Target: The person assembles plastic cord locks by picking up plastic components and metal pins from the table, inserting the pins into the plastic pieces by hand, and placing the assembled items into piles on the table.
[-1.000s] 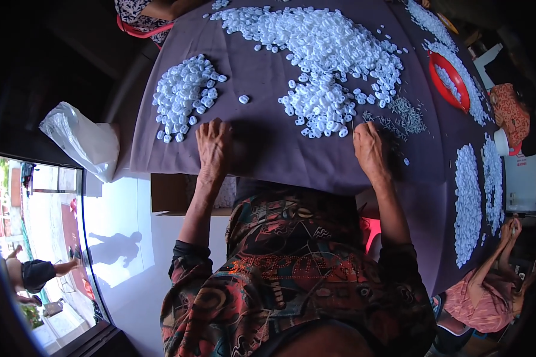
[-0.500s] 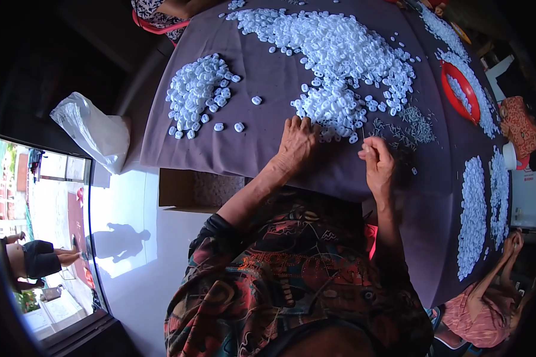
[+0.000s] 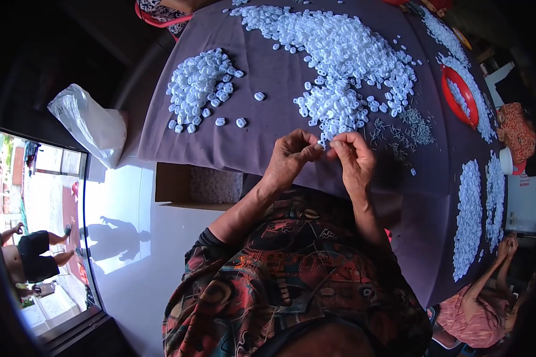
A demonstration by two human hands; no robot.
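Right now I see both hands raised just above the near edge of the purple tablecloth (image 3: 268, 143), brought together fingertip to fingertip. My left hand (image 3: 292, 156) has its fingers curled and pinched, and my right hand (image 3: 352, 157) mirrors it, thumb and forefinger closed. Between the two sets of fingertips sits one small white piece (image 3: 321, 143), gripped from both sides; whether anything else is pinched with it I cannot tell, it is too small.

Just beyond the hands lies the big heap of white pieces (image 3: 339, 59), spreading across the middle of the cloth, its nearest pieces almost touching my fingers. To the right of the hands is a scatter of thin grey pins (image 3: 408, 128), near the heap's edge. Off to the left sits a smaller pile of white pieces (image 3: 201, 89), well apart from the big one, with a few strays beside it.

Farther right is a red bowl (image 3: 467, 113) holding more white pieces, and a long strip of pieces (image 3: 470, 217) runs down the cloth's right side. A white plastic bag (image 3: 89, 122) lies off the table's left corner.
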